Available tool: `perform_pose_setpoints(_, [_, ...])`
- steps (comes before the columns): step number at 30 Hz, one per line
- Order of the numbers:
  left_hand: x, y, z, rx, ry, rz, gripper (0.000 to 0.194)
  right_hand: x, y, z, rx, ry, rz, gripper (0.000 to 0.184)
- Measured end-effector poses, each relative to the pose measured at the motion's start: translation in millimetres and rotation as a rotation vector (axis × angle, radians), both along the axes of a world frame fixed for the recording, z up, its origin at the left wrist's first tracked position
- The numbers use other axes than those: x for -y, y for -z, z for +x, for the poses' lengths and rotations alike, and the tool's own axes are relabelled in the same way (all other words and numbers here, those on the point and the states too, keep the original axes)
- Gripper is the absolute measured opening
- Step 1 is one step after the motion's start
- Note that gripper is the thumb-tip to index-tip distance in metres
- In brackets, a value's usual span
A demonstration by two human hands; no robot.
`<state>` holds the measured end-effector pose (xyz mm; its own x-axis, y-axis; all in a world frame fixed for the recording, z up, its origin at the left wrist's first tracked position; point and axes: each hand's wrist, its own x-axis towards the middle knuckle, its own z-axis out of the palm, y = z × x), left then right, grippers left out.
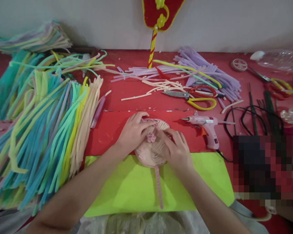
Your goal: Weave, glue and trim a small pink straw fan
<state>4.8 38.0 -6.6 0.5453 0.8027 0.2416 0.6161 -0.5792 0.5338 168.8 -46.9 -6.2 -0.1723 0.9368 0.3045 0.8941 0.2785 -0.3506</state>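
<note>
A round, pale pink fan (150,156) made of fuzzy stems lies face up, its wrapped handle (159,191) pointing towards me. A small pink flower (151,137) sits on its face. My left hand (134,131) grips the upper left rim, with the thumb laid across the top of the face. On the right side of the fan, my right hand (178,148) has its thumb and fingers closed together near the upper face. Whatever they pinch is hidden. Under the fan's lower part is a lime green mat (127,188).
A pink glue gun (205,125) lies to the right with its black cord. Behind are scissors (192,96), cream stem pieces (161,86) and purple stems (210,74). Coloured stem bundles (46,130) fill the left. A bottle (280,60) lies far right; a red-and-yellow ornament (162,14) stands behind.
</note>
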Motion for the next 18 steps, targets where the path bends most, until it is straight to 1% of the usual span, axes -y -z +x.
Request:
perform_pose_setpoints(2, [0.0,0.1,-0.4,-0.005,0.005,0.005,0.028,4.4,1.2,2.9,-0.013,-0.031,-0.018,0.05])
perform_pose_setpoints(5, [0.3,-1.0,-1.0,-0.05,0.015,0.026,0.027,8.6,4.3,3.9,0.015,-0.032,-0.038,0.054])
perform_pose_setpoints(10, [1.8,-4.3,-2.1,-0.172,0.027,0.073,0.027,8.8,4.1,-0.3,0.111,-0.02,-0.043,0.049])
perform_pose_setpoints(15, [1.2,-3.9,-2.1,-0.167,0.031,0.07,0.026,9.1,-2.0,-5.9,0.201,-0.004,-0.026,0.048])
perform_pose_setpoints(18, [0.4,-3.1,-2.1,-0.156,0.03,0.065,0.026,9.7,-2.0,-6.2,0.22,-0.01,-0.031,0.048])
